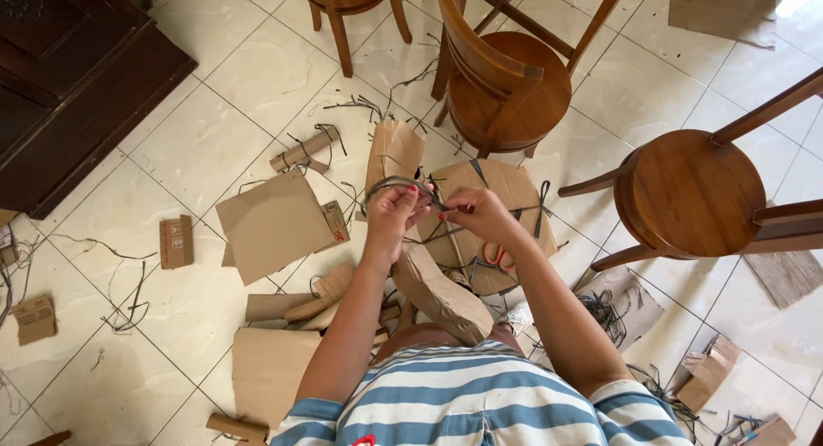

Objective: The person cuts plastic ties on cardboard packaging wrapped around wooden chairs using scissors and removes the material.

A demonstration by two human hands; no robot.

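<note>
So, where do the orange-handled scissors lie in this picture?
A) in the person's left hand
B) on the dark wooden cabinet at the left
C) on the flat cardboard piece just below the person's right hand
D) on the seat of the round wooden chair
C: the scissors rest on the flat cardboard piece, just under the right hand, and neither hand holds them.

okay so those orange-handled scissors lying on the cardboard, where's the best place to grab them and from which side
Probably by the orange loop handles, coming straight down from above. The scissors lie flat on the cardboard piece just below the right hand, handles exposed. The blades are too small to make out, so avoid that end.
</note>
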